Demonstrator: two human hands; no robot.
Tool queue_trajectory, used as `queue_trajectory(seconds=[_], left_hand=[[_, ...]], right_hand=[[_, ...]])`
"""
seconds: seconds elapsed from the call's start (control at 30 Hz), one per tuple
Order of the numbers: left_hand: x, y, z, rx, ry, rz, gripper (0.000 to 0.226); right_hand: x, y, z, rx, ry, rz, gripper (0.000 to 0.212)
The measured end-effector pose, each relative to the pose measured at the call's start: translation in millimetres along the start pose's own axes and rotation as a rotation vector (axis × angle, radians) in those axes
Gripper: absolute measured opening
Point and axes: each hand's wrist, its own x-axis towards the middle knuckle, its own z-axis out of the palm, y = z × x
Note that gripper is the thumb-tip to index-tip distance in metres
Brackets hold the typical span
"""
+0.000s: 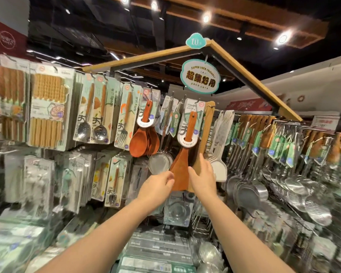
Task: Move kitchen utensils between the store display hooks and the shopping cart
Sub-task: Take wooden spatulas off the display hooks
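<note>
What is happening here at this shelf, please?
A person stands at a store display rack full of kitchen utensils. Both hands are on the blade of a dark wooden spatula: the left hand grips its left edge, the right hand holds its right edge. The spatula hangs from the rack by its card. No shopping cart is in view.

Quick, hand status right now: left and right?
Left hand: pinches the left edge of the wooden spatula blade.
Right hand: holds the same blade's right edge, thumb on its front.
</note>
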Motion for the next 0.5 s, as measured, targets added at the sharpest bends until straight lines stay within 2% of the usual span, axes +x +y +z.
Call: queue_trajectory(seconds=[0.13,0.27,0.5], left_hand=[[-63.0,16.3,-4.4,0.081,0.061,-0.019,0.029],[-140.2,33.4,3.2,0.144,0.082,-0.114,0.03],[-305.3,54.3,14.5,0.084,0.151,-0.392,0.024]], right_hand=[[-51.1,11.0,-34.0,-0.034,-0.03,-0.04,0.05],[-106.4,29.7,-71.7,-0.045,-0.088,-0.064,0.043],[-251.1,49.9,-93.6,0.052,-0.363,-0.074,0.032]])
